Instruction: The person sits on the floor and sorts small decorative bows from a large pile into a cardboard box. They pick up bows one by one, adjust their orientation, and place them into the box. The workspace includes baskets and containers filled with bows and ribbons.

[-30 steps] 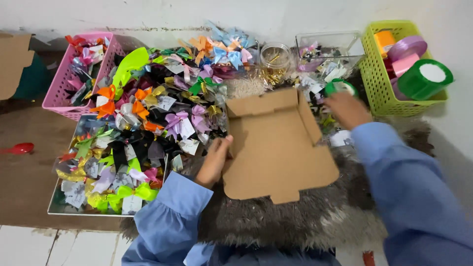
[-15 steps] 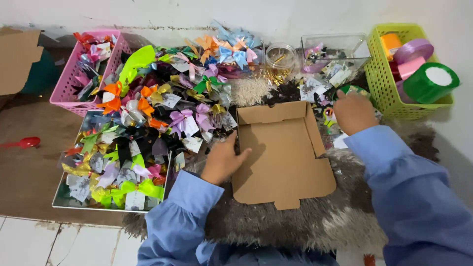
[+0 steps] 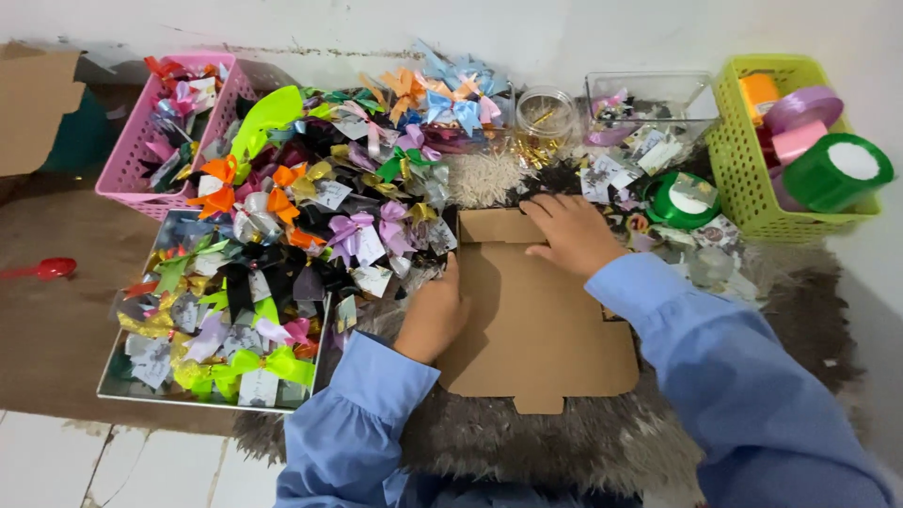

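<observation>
You face a white wall [image 3: 583, 28] with a scuffed, stained base. Below it, a brown board [image 3: 47, 329] lies over pale floor tiles [image 3: 113, 466], and a shaggy grey-brown rug [image 3: 564, 442] spreads to the right. The light is even and soft.
</observation>
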